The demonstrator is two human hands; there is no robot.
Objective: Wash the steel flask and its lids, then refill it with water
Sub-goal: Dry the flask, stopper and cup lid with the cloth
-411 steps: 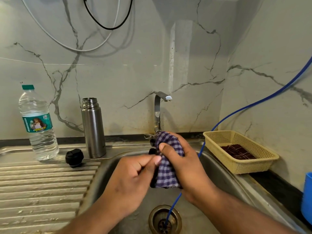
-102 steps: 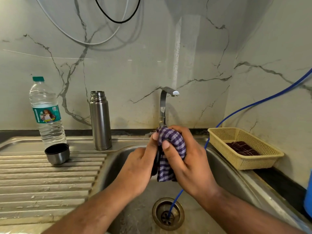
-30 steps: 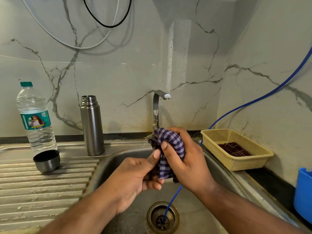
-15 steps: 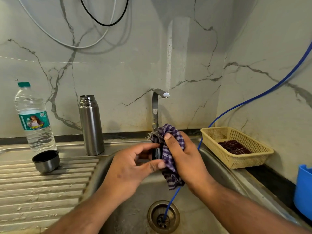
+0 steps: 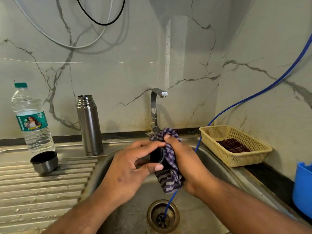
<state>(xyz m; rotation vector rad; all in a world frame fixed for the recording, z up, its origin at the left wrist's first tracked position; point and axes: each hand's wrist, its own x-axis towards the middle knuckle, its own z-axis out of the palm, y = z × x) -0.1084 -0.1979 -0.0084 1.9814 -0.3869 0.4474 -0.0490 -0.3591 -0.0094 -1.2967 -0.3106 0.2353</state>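
1. Head view, centre: black inner lid (image 5: pixel 157 156) mid-air above sink bowl, pinched btw thumb and curled fingertips of left hand (image 5: pixel 128 171), thumb under, fingers over top.
2. Pressed against lid's right side: purple-white checked cloth (image 5: pixel 169 168), bunched and gripped in right hand (image 5: pixel 187 163), w/ thumb on top of cloth, fingers wrapped behind, loose end hanging toward drain.
3. Steel flask (image 5: pixel 89 127): upright on sink ledge left of bowl, close to back wall, mouth open, neck threads bare, well apart from both hands.
4. Steel cup lid (image 5: pixel 44 162): mouth up, dark inside, on ribbed drainboard (image 5: pixel 42 191), left of flask, just in front of water bottle.
5. Water bottle (image 5: pixel 32 122): clear plastic, green cap on, green label, upright at far left, water inside.
6. Tap (image 5: pixel 156 105): steel, at back of bowl right behind cloth, spout pointing right.
7. Sink (image 5: pixel 217 168): stainless, w/ drain (image 5: pixel 163 215) at bottom; thin blue tube (image 5: pixel 253 97) down from upper right, along wall, behind right hand, end in drain.
8. Yellow mesh basket (image 5: pixel 239 160): on counter right of bowl, by side wall, w/ dark checked cloth (image 5: pixel 232 146) folded inside.
9. Blue plastic container (image 5: pixel 302 188): right edge, partly cut off.
10. Marble-pattern wall behind; white and black cables (image 5: pixel 101 22) looping at top.
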